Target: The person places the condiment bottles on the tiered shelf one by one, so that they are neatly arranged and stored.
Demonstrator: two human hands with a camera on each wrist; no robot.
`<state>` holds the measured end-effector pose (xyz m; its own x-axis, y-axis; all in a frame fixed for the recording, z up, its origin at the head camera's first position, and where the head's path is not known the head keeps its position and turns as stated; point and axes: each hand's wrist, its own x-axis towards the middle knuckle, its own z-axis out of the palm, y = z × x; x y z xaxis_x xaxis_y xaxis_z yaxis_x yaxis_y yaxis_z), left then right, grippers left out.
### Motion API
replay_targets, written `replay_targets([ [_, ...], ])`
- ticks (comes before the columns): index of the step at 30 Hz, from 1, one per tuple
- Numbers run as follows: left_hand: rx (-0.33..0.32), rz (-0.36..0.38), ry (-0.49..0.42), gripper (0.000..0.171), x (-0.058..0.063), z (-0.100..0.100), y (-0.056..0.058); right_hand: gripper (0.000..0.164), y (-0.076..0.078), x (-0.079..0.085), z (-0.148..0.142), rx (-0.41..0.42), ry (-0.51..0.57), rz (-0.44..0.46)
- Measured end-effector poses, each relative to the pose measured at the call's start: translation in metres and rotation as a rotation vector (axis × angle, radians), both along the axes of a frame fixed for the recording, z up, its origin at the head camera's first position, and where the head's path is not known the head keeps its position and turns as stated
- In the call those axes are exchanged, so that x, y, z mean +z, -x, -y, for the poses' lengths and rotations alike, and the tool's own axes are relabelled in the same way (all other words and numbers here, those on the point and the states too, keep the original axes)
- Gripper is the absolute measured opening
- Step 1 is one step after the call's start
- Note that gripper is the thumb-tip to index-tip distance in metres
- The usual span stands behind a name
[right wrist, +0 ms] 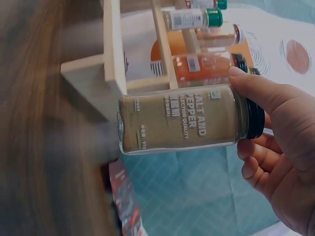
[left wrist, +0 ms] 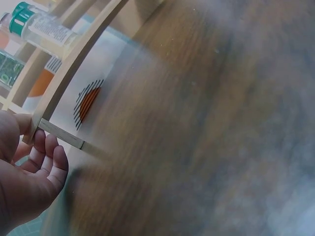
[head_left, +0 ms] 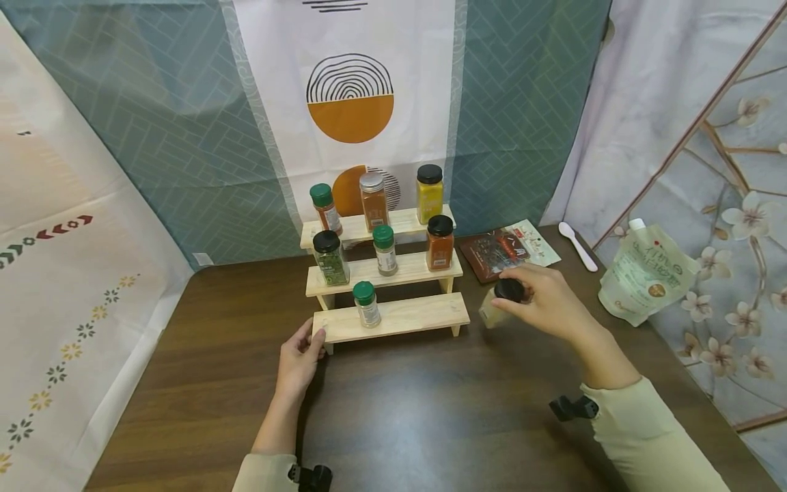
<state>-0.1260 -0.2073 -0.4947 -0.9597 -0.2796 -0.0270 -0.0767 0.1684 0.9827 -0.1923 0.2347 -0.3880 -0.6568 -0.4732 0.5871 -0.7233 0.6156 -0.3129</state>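
My right hand (head_left: 553, 304) pinches the black lid of a glass salt and pepper jar (right wrist: 162, 123), filled with tan powder. The jar is tilted beside the right end of a three-tier wooden spice rack (head_left: 424, 314). At the rack's other end, my left hand (head_left: 296, 365) grips the corner of the lowest step, fingers curled beneath it in the left wrist view. That step bears one green-capped shaker (head_left: 369, 313). On the middle step stand a jar of green herbs (head_left: 332, 266), another green-capped shaker (head_left: 386, 260) and an orange-red spice jar (head_left: 440, 251).
The top step carries a green-capped bottle (head_left: 328, 215), a silver-capped brown spice jar (head_left: 375, 205) and a yellow spice jar (head_left: 430, 198). Right of the rack lie flat packets (head_left: 492, 253), a white spoon (head_left: 578, 247) and a standing spouted pouch (head_left: 645, 277). Fabric hangs behind.
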Motion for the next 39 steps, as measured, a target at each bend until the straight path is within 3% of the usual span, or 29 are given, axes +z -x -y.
replay_targets([
  [10,0.018,-0.006,-0.009,0.05,-0.001,0.0,-0.001,0.04,0.005,0.017,0.031,-0.022,-0.025,0.075],
  [23,0.03,-0.007,-0.006,0.049,0.0,-0.004,-0.002,0.044,0.01,0.023,0.085,-0.041,0.0,0.146],
  [39,0.019,0.0,-0.008,0.047,-0.002,-0.01,0.002,0.047,0.018,0.008,0.126,-0.12,0.005,0.187],
])
